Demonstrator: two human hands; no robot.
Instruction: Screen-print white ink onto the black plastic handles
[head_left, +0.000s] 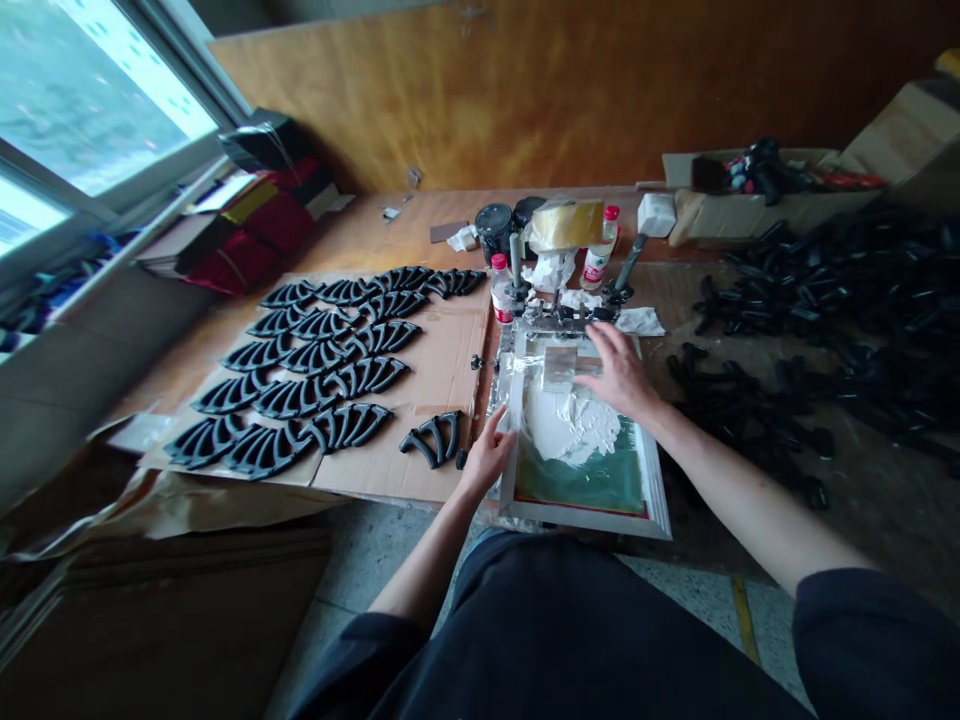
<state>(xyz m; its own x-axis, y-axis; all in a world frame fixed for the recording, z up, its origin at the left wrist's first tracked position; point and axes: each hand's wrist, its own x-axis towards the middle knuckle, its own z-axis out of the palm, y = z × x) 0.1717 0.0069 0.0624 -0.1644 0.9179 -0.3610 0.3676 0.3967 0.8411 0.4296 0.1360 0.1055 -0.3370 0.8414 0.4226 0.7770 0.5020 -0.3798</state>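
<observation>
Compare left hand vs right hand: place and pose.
Place: the left hand is at the left edge of the screen frame; the right hand is over the frame, beside the flat metal plate.
Reach: the right hand is farther forward than the left hand.
Pose: the left hand looks partly curled, the right hand more spread.
Shared: both are bare.

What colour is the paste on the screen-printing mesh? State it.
The paste is white, shown best in the head view.

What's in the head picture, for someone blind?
A person's right hand is at a metal plate over a framed screen with white paste; the left hand is at the frame's left edge. Curved black parts lie on cardboard.
</observation>
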